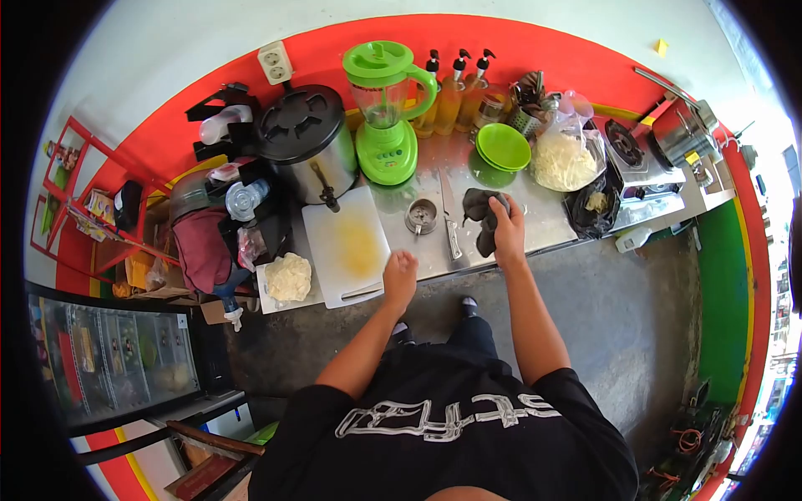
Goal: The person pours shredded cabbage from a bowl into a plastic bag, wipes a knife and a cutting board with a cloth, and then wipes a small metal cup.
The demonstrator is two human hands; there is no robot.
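Right hand [508, 229]: fingers clamped on crumpled dark grey cloth [483, 209], right of white plastic cutting board [344, 244]. Left hand [400, 275]: at board's right edge, fingers curled together, grip indiscernible. Cloth underside hidden.

A white wall [167, 42] with a broad red band [535, 50] curved behind a steel counter [543, 209], and a white double socket [275, 63] sat where the white met the red. The floor [618, 309] was bare grey concrete, running to a green wall [720, 301] edged in yellow and red on the right, where bright daylight came in from the open street side. On the left stood a red wire rack [75, 200] of packets and, lower down, a glass-fronted cooler [117, 359], with a wooden chair back [209, 438] near the bottom edge.
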